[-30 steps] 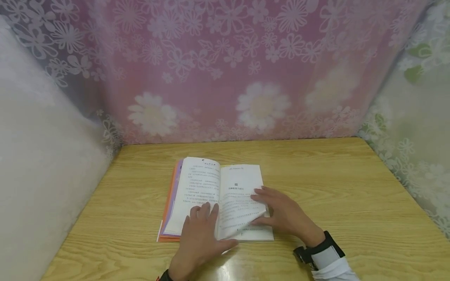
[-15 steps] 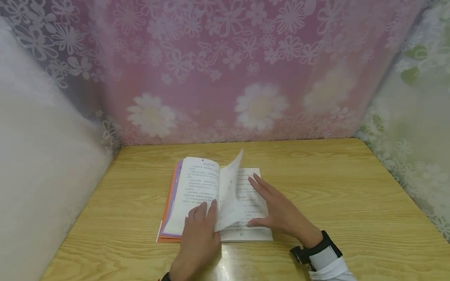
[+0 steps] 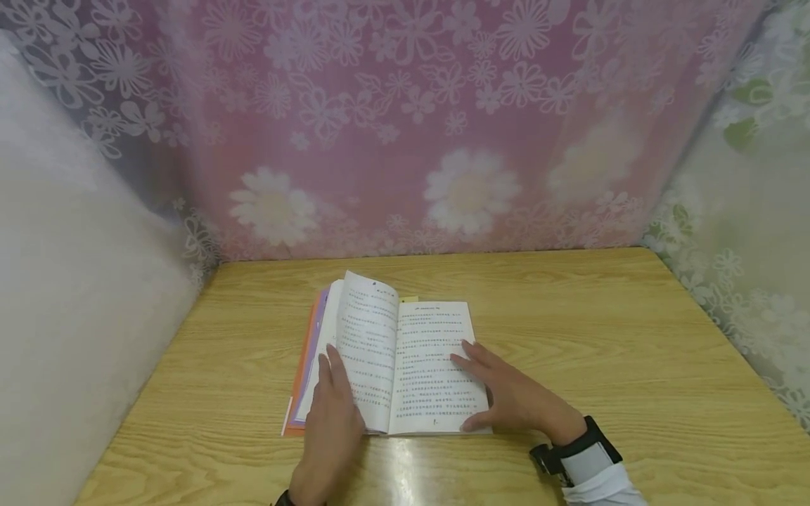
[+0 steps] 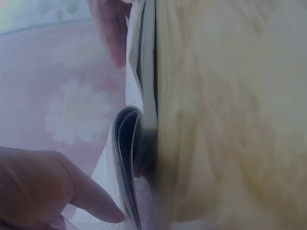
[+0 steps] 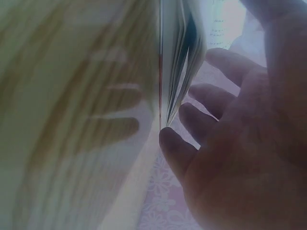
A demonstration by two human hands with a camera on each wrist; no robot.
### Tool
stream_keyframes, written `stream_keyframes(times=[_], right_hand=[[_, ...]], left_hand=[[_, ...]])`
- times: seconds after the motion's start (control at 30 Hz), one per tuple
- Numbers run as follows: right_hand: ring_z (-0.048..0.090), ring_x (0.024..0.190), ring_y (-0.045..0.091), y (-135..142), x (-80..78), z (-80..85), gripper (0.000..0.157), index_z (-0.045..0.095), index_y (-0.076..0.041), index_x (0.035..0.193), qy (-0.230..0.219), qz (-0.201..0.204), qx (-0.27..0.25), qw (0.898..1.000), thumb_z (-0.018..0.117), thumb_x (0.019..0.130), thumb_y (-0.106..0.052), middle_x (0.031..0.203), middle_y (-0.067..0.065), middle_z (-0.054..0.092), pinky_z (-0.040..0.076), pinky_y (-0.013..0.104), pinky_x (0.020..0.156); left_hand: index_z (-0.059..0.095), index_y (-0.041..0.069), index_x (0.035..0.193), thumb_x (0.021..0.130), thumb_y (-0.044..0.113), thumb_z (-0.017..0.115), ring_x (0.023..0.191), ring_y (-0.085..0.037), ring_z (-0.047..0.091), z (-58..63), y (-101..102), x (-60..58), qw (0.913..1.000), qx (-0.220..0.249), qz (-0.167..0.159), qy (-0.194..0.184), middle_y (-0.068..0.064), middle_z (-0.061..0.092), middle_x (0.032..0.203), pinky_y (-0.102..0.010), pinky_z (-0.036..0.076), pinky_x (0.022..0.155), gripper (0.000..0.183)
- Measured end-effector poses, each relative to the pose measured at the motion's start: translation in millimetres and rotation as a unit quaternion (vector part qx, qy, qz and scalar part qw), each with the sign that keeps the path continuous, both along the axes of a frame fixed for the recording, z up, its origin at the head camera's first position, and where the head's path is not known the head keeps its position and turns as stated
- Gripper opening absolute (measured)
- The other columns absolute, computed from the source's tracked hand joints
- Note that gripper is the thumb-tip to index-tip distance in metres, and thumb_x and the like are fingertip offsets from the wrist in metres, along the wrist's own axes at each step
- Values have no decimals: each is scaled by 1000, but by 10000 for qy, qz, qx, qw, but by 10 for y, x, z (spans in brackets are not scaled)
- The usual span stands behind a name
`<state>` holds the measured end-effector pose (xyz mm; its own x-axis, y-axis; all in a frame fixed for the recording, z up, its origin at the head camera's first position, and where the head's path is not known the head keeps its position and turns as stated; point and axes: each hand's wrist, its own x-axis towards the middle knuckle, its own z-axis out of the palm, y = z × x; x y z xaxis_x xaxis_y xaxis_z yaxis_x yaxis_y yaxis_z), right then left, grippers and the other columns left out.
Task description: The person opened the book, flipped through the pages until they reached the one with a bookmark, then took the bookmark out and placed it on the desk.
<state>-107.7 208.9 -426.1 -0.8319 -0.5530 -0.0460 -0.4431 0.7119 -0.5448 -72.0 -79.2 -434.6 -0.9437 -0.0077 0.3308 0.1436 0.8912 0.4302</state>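
An open book [image 3: 436, 365] with printed text lies on the wooden table, an orange and purple cover edge [image 3: 305, 379] showing on its left. My left hand [image 3: 332, 422] rests on the left page [image 3: 370, 337], fingers extended across its outer part. In the left wrist view, a digit of the left hand [image 4: 48, 189] meets the curved stack of pages [image 4: 125, 143]. At the book's right edge, my right hand [image 3: 515, 393] touches the right page with spread fingers. The right wrist view shows the right hand's fingertips [image 5: 172, 139] along the page edges [image 5: 184, 62].
Wood-grain table [image 3: 601, 316] surrounds the book. A pink floral curtain [image 3: 380, 140] stands along the back edge, with pale coverings [image 3: 82, 281] at both sides. A small yellow piece [image 3: 408, 299] shows behind the book's top edge.
A page has turned from right to left across the book, revealing a new text spread. My left hand has moved left onto the turned page; my right hand stays near the right edge.
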Motion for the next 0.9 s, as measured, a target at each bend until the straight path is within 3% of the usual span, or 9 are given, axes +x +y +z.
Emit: stream_keyframes(times=[0.1, 0.17, 0.27, 0.33, 0.47, 0.7, 0.83, 0.9], right_hand=[[17, 141, 34, 17, -18, -14, 99, 36, -14, 149, 4, 58, 51, 10000, 79, 68, -51, 157, 10, 18, 28, 51, 107], [18, 141, 32, 21, -29, -11, 98, 36, -14, 149, 26, 71, 76, 9999, 80, 68, -49, 156, 9, 20, 28, 51, 107], [20, 141, 29, 20, -42, -8, 97, 37, -15, 148, -2, 29, 152, 9999, 81, 68, -47, 156, 7, 22, 29, 49, 107], [20, 141, 28, 16, -42, -5, 96, 37, -15, 148, -92, -2, 183, 9998, 81, 68, -46, 156, 6, 22, 28, 48, 107], [20, 141, 28, 15, -36, -13, 95, 38, -15, 148, -307, -37, 167, 9994, 81, 68, -45, 156, 6, 23, 27, 48, 108], [24, 140, 28, 15, -54, -18, 90, 41, -15, 146, -201, -30, 207, 9996, 77, 71, -48, 154, 5, 29, 29, 48, 107], [33, 136, 30, -1, -81, -10, 85, 46, -15, 143, 100, -34, 199, 9997, 76, 72, -50, 149, 6, 37, 31, 49, 105], [37, 133, 32, -13, -97, -4, 82, 49, -15, 141, 351, -13, 198, 9992, 75, 73, -52, 146, 5, 42, 31, 50, 105]], left_hand=[[22, -11, 145, 78, -13, 56, 118, -52, 43, -25, -55, -27, 9986, -435, 98, 284, -40, 24, 142, -57, 47, 80, 75], [27, -6, 146, 75, -13, 58, 130, -51, 29, -26, -91, -49, 9969, -670, 49, 405, -36, 21, 146, -65, 34, 94, 78], [35, 1, 146, 70, -17, 57, 137, -46, 19, -12, -134, -74, 9960, -748, -372, 315, -30, 23, 149, -67, 21, 101, 81], [42, 1, 143, 68, -20, 56, 136, -43, 26, -1, -156, -74, 9946, -599, -844, 125, -28, 30, 147, -60, 25, 104, 79], [54, -4, 132, 75, -20, 55, 128, -38, 43, 21, -180, -58, 9883, -393, -1427, -361, -26, 45, 138, -47, 39, 99, 58], [59, -2, 127, 73, -16, 58, 124, -40, 44, 78, -205, -57, 9835, -281, -1638, -718, -25, 48, 134, -46, 44, 91, 56], [57, -1, 130, 73, 2, 60, 129, -36, 38, 114, -187, -55, 9761, -485, -1876, -985, -20, 41, 141, -40, 48, 75, 57], [54, 1, 132, 75, 18, 62, 131, -34, 35, 133, -159, -55, 9734, -573, -1893, -1157, -15, 38, 145, -41, 48, 76, 60]])
